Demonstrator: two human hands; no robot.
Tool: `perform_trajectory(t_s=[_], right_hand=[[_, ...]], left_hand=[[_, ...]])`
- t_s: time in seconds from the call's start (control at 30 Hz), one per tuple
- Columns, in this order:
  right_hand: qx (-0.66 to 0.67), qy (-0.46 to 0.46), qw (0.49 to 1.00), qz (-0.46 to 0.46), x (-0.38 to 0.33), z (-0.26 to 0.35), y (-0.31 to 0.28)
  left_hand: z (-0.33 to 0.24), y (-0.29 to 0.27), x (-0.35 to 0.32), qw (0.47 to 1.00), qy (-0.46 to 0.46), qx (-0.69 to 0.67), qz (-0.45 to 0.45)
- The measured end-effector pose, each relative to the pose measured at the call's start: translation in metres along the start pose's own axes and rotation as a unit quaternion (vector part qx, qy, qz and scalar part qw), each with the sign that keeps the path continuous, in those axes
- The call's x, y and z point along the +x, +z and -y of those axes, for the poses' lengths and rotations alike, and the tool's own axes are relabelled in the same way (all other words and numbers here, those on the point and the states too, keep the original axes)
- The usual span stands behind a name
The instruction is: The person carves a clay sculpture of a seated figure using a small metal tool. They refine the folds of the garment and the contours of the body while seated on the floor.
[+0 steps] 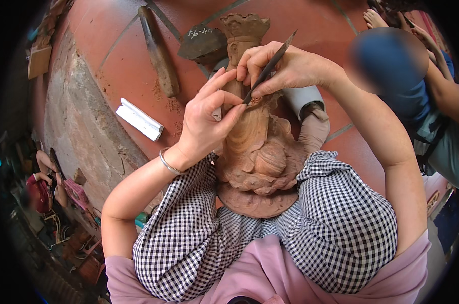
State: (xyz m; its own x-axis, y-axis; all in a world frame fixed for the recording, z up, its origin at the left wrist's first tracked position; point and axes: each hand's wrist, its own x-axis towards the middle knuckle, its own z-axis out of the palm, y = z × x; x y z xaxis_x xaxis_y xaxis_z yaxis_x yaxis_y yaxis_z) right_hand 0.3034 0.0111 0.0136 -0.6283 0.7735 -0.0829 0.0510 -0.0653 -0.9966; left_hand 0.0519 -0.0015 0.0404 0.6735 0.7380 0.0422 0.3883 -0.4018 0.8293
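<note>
Far left, below the floor edge: blurred clutter and a seated person (39, 185) in red, too small to read.

White block (139, 119) lies on the red tile floor (118, 61), clay crumbs near it. Long clay bar (158, 50) just past it, angled up-left. Dark slab (203, 43) near the statue's top.

Left hand (206, 119): half curled, fingers bent, thumb and fingertips pressed on the left side of the statue at mid height — bracing it, not wrapped around. Silver bangle (168, 164) on the wrist.

Clay statue (252, 147): terracotta, stands between the person's knees, top pointing away from the camera, crown-like head at the far end, round lotus-type base (255, 200) nearest the body. Checked trousers (336, 223) flank the base on both sides; pink top (270, 276) along the lower edge.

Right hand (285, 68): closed in a pinch grip on 1 thin dark blade tool (270, 66), held like a pen. Tool tip sits on the statue's upper section, just beside the left thumb; the other end sticks up and right past the knuckles.

White-grey cylinder (303, 99) lies behind the statue, partly hidden by the right wrist.

Right: a 2nd person (437, 101) in blue, well apart from the statue — hands near the top edge, what they hold cannot be told.
</note>
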Motion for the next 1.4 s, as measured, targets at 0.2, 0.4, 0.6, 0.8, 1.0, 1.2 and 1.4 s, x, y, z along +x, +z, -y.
perform_trajectory(t_s=[0.2, 0.4, 0.6, 0.8, 1.0, 1.2, 1.4], right_hand=[[-0.045, -0.035, 0.998, 0.001, -0.001, 0.012, 0.005], [-0.004, -0.018, 0.997, -0.069, -0.005, 0.005, 0.007], [-0.09, -0.045, 0.994, -0.03, -0.003, 0.014, 0.006], [-0.084, -0.089, 0.992, -0.043, -0.009, 0.009, 0.016], [-0.069, -0.005, 0.993, -0.091, -0.004, 0.016, 0.011], [-0.14, -0.043, 0.987, -0.062, -0.009, 0.031, 0.031], [-0.143, -0.048, 0.986, -0.071, -0.002, 0.044, 0.03]], left_hand=[[-0.007, 0.002, -0.004, 0.999, 0.021, 0.033, -0.025], [-0.001, 0.0, 0.013, 0.999, -0.003, 0.028, -0.036], [-0.006, 0.001, 0.007, 0.997, 0.03, 0.055, -0.05], [-0.003, -0.004, 0.003, 0.996, 0.042, 0.068, -0.027], [0.001, -0.005, 0.014, 0.998, -0.05, -0.021, -0.03], [-0.005, -0.002, -0.014, 0.993, 0.067, 0.057, -0.084], [-0.002, -0.011, -0.011, 0.995, 0.069, 0.027, -0.071]])
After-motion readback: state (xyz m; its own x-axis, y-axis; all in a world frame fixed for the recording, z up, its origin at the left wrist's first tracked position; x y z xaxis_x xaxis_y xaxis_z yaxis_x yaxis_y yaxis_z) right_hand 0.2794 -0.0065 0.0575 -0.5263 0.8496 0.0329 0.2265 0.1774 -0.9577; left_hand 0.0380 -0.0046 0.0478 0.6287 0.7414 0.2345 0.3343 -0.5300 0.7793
